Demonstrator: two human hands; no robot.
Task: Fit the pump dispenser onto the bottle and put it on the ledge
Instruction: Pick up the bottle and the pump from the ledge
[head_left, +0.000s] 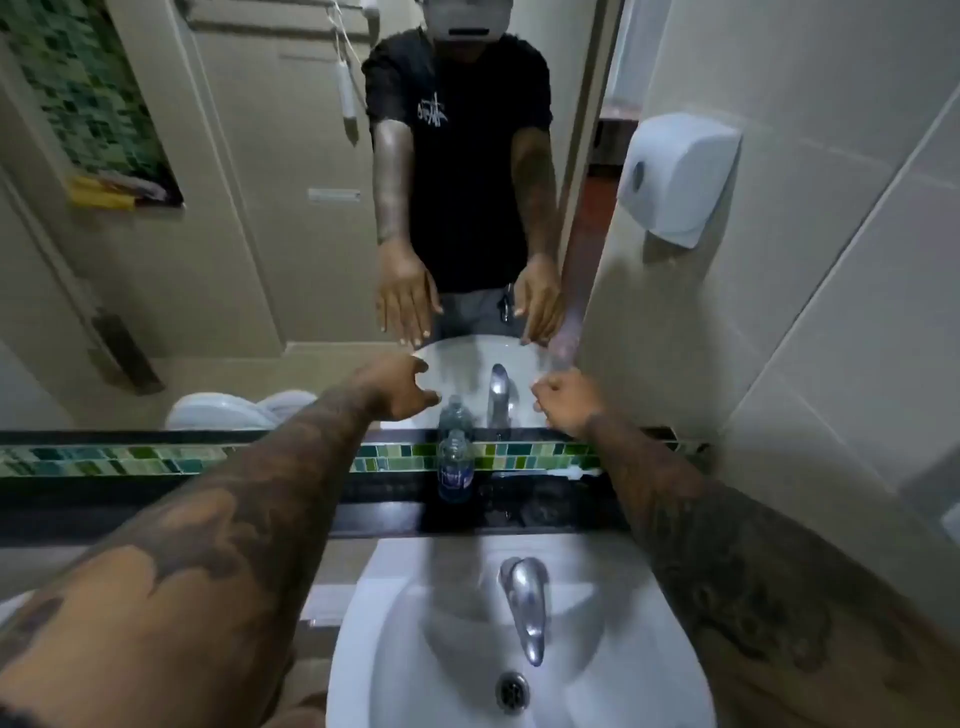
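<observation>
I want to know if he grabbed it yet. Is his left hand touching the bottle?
Apart. In the head view the left hand hangs open above and left of the bottle, with mirror showing between fingers and bottle top.

White sink (374, 649) with chrome tap (524, 603) and drain (512, 691); mirror (249, 249) above green tile strip (130, 460); white paper dispenser (680, 176) on right wall.

Dim, soft indoor light; pic blurry, wide-angle warp.
Whole frame was soft w/ compression smear. Forearms near the lens were out of focus. Wall tiles (831, 260) bowed at the right edge. Pale glare sat on the sink (597, 649) rim and tap (524, 597); ledge (156, 499) lay in dark shadow.
</observation>
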